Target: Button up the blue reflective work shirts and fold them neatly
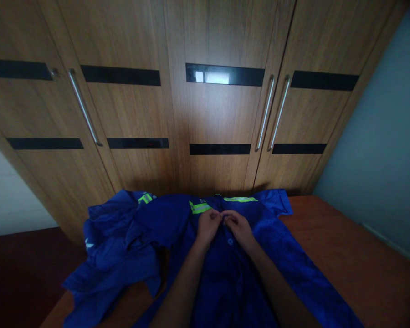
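A: Where is the shirt?

B: The blue shirt (232, 269) lies flat on the brown tabletop (355, 255), front up, collar toward the wooden wardrobe (205, 118). Lying spread like that, its front opening faces the person squarely.

A: And the hands?

B: The left hand (207, 226) and the right hand (238, 228) meet just below the collar, fingertips pinched together on the fabric at the opening. Each seems to grip one edge of the cloth, probably to bring the two sides together at the top; a small round button (230, 241) shows just below them.

A: How many garments?

B: I count one shirt laid flat, plus a crumpled blue heap (119, 246) touching its left side. Whether that heap is a second garment or several, I cannot tell. Green reflective strips (239, 199) show near the collar, three in all. The wardrobe shows three long metal handles.
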A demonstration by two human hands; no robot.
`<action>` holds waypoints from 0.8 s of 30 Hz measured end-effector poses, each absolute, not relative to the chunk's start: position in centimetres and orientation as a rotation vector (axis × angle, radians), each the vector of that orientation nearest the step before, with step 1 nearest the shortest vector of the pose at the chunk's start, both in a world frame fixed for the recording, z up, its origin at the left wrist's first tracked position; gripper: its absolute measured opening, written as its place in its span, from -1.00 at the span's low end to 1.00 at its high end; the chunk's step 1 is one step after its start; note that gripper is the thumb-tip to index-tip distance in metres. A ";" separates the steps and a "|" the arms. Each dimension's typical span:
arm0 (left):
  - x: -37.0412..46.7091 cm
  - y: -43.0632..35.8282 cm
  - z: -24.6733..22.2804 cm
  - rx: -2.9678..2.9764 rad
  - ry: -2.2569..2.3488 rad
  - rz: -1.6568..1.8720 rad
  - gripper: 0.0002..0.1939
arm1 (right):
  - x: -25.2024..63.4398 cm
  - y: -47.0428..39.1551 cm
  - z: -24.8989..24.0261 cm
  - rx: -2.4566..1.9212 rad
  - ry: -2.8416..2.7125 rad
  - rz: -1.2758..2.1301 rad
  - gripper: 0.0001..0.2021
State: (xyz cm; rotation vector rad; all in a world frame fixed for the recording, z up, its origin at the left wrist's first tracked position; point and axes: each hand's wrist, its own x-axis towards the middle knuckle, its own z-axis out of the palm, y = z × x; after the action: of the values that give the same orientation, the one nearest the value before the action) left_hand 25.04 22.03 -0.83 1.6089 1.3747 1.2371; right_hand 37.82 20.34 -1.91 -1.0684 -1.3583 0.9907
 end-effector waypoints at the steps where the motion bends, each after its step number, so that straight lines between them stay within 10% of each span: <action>1: 25.1 22.1 -1.1 1.579 1.353 1.232 -0.86 | 37.9 20.3 -1.9 -1.094 -1.383 0.930 -0.78; 24: 25.6 21.6 -1.1 1.736 1.357 1.162 -0.96 | 39.4 20.9 -2.1 -1.186 -1.208 0.927 -0.65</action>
State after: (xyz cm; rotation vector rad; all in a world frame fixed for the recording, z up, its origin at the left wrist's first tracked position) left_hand 25.59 21.59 -1.12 1.7360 1.3566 1.1617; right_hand 39.42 20.91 -2.10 -1.1862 -1.2084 0.9270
